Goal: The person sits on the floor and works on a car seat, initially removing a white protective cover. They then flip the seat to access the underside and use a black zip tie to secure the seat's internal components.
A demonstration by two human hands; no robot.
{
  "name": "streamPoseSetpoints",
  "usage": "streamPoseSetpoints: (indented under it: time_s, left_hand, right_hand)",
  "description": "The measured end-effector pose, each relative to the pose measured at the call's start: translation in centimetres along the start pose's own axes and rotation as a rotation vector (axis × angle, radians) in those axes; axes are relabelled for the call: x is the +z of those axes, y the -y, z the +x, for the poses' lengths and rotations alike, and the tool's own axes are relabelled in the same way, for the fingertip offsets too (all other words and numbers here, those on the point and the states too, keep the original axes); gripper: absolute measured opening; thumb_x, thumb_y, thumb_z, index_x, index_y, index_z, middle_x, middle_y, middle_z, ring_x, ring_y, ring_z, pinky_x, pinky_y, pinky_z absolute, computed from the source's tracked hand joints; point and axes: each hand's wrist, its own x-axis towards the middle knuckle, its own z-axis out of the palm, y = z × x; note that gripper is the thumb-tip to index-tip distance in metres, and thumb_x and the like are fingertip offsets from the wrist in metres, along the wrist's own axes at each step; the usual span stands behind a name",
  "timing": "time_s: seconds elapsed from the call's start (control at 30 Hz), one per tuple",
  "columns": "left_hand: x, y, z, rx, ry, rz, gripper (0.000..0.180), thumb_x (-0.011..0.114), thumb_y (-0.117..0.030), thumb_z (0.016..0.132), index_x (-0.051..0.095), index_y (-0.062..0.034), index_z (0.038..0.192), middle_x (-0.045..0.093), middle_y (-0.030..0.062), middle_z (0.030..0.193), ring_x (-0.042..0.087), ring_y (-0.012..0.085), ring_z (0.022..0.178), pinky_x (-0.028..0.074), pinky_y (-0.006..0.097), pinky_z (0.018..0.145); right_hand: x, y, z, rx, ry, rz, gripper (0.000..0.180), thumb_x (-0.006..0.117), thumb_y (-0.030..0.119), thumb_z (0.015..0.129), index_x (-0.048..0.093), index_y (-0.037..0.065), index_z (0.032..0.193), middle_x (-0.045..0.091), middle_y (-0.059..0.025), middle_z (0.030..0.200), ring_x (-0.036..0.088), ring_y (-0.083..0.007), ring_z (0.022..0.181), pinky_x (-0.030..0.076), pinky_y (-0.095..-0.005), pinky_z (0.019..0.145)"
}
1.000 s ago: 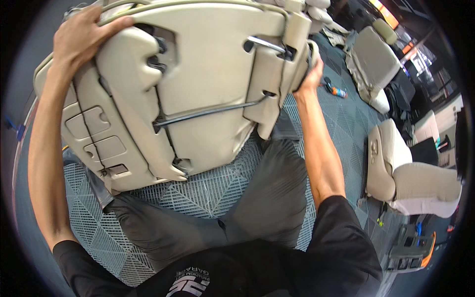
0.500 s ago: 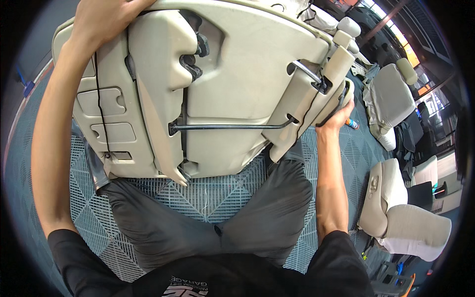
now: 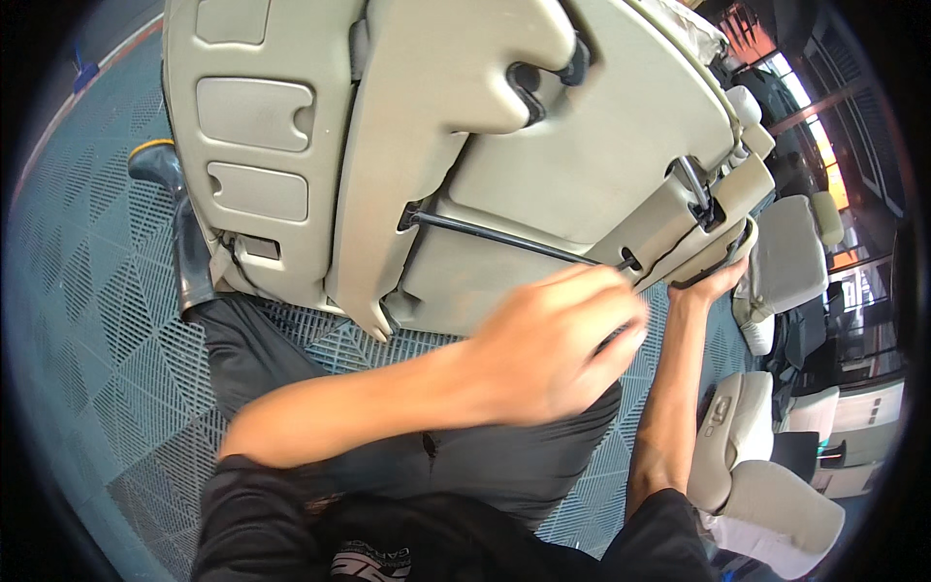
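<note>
A large beige car seat [image 3: 456, 262] stands before me between my legs, its hard plastic back panels toward me. A black metal bar [image 3: 504, 239] crosses its lower part. My left hand [image 3: 558, 344] is crossed over in front of the seat, below the bar's right end. It is smeared by motion, its fingers curled around something dark that I cannot make out. My right hand [image 3: 716, 279] grips the seat's right edge from below, beside a padded beige end piece [image 3: 722, 257]. Its fingertips are hidden behind that piece. A thin black cord [image 3: 648, 274] shows at the seat's right side.
Several grey and beige seats [image 3: 786, 257] stand along the right, one [image 3: 781, 514] lying close to my right elbow. Ribbed blue-grey floor tiles [image 3: 107, 320] spread underneath. My boot [image 3: 189, 223] rests at the seat's left side.
My left hand has come off the seat's top left and swung down to the right. The seat appears shifted and tilted in view. The black cord across its left panel is gone from there.
</note>
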Motion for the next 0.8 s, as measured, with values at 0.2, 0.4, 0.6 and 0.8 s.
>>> streamPoseSetpoints:
  time_s: [0.2, 0.4, 0.6, 0.8]
  left_hand:
    - [13.1, 8.5, 6.0, -0.395, -0.146, 0.073, 0.019, 0.061, -0.015, 0.089, 0.057, 0.0002, 0.101, 0.057, 0.0185, 0.103, 0.062, 0.0374, 0.091, 0.051, 0.048, 0.074]
    - [14.9, 10.1, 5.9, -0.246, -0.097, 0.282, 0.021, 0.061, -0.018, 0.089, 0.054, 0.0019, 0.093, 0.056, 0.0210, 0.096, 0.063, 0.0379, 0.088, 0.051, 0.049, 0.073]
    - [14.0, 6.1, 5.8, -0.518, -0.126, -0.290, 0.022, 0.053, -0.017, 0.095, 0.054, 0.0049, 0.092, 0.062, 0.0261, 0.075, 0.063, 0.0442, 0.072, 0.049, 0.050, 0.068]
    - [11.6, 4.4, 3.8, -0.342, -0.210, -0.078, 0.026, 0.057, -0.021, 0.094, 0.060, 0.0014, 0.082, 0.062, 0.0183, 0.072, 0.062, 0.0387, 0.065, 0.048, 0.048, 0.060]
  right_hand:
    - [1.0, -0.2, -0.8, -0.055, -0.036, -0.112, 0.056, 0.028, 0.047, 0.098, 0.053, 0.008, 0.131, 0.060, -0.0099, 0.127, 0.059, -0.0284, 0.114, 0.048, -0.0429, 0.099]
    - [-0.4, -0.3, -0.4, -0.057, -0.032, -0.096, 0.055, 0.030, 0.049, 0.098, 0.054, 0.009, 0.127, 0.061, -0.0080, 0.124, 0.059, -0.0256, 0.111, 0.049, -0.0415, 0.096]
    - [-1.7, -0.3, 0.4, -0.070, -0.052, -0.237, 0.052, 0.029, 0.049, 0.099, 0.055, 0.011, 0.122, 0.062, -0.0058, 0.116, 0.061, -0.0222, 0.101, 0.051, -0.0389, 0.087]
    - [-1.8, 0.1, 0.0, -0.091, -0.010, -0.237, 0.055, 0.027, 0.050, 0.099, 0.054, 0.011, 0.125, 0.061, -0.0068, 0.119, 0.060, -0.0249, 0.108, 0.049, -0.0411, 0.092]
